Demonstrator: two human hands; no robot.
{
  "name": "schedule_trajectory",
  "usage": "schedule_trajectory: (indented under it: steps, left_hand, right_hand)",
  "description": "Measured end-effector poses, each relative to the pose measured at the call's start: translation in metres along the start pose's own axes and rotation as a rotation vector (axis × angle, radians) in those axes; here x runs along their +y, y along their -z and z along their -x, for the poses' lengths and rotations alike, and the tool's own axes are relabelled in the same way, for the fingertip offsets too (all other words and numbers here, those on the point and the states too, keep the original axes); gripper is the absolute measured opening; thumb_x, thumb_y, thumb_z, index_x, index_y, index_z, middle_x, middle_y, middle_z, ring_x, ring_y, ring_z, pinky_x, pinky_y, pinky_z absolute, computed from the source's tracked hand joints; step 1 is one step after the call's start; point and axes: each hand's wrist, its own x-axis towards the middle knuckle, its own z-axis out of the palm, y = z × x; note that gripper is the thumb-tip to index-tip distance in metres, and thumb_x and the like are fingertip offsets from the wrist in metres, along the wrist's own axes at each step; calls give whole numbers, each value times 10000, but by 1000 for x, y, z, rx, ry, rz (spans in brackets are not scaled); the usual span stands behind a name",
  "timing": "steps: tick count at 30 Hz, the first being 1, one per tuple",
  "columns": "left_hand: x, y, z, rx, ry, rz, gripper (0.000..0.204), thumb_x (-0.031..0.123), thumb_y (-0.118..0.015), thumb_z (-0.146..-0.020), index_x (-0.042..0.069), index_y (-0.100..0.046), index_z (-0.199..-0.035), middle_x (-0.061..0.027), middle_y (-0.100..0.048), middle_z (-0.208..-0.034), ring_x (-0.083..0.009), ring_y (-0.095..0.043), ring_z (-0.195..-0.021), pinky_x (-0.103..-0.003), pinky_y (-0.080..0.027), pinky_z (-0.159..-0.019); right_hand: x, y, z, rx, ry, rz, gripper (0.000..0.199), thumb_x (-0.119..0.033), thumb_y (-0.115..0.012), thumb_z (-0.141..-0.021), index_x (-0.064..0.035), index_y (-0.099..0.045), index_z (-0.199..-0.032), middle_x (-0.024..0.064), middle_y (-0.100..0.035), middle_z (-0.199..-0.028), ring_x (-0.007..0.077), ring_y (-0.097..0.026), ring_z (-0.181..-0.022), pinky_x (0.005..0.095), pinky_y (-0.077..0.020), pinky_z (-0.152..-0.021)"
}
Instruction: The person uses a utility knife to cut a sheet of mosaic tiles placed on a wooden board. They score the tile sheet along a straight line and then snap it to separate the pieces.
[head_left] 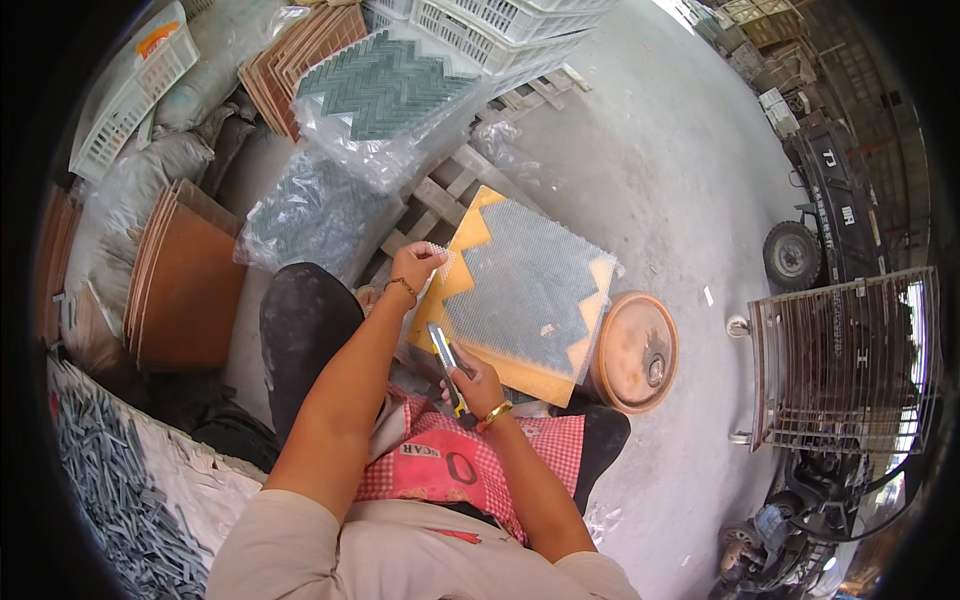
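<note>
On a yellow board in front of me lies a grey-green tile sheet with zigzag edges. White mesh covers it and reaches past the zigzags over the board. My left hand pinches the mesh's edge at the board's left side. In my right hand is a box cutter with a yellow-and-dark handle, its tip pointing up and left over the board's near left edge. Whether the blade touches the mesh I cannot tell.
A round orange-brown drum stands right of the board. Beyond lie a wooden pallet and stacked herringbone tile sheets in plastic. Loose tile strips are heaped at lower left. A wire-rack cart stands at right.
</note>
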Motion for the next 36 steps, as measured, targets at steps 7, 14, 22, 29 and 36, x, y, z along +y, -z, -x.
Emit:
schedule_trajectory:
  steps: [7,14,22,29,36]
  left_hand:
    - [7,33,77,-41,-33,-1344,115,112,-590,-704,40,-617,-790,-146,-630,-879,-322,-606,-853,-408,-475,-709]
    - [48,-3,125,-359,249,-1620,216,201,-586,-764,50,-623,-914,-143,-594,-1042,-300,-575,-960,-427,-476,-761]
    - [18,-37,91,116,43,-1122,297,271,-701,-698,20,-611,-828,-169,-606,-883,-343,-592,-839,-420,-476,-725]
    - [10,-54,51,94,4,-1033,177,152,-703,-675,23,-599,-736,-175,-613,-834,-337,-595,-807,-421,-473,-699]
    - [6,-57,-13,14,-296,-950,45,74,-597,-708,51,-607,-746,-148,-594,-807,-339,-569,-799,-426,-460,-693]
  right_hand:
    - [-18,56,51,180,125,-8,503,-61,-516,-852,-90,-379,-1335,76,-595,-742,110,-565,-539,232,-477,-483]
    - [-25,102,28,363,260,227,517,-97,-563,-822,-46,-404,-1311,59,-601,-713,111,-578,-526,234,-475,-485]
    - [-20,170,-32,620,304,427,305,-117,-645,-762,21,-505,-995,61,-591,-634,135,-595,-519,263,-468,-472]
    - [-1,161,-15,607,258,250,209,-106,-599,-808,-4,-435,-889,63,-565,-639,127,-560,-481,267,-458,-440]
    - [15,111,-16,571,336,304,331,-121,-603,-800,9,-471,-1075,63,-580,-662,127,-580,-495,268,-466,-463]
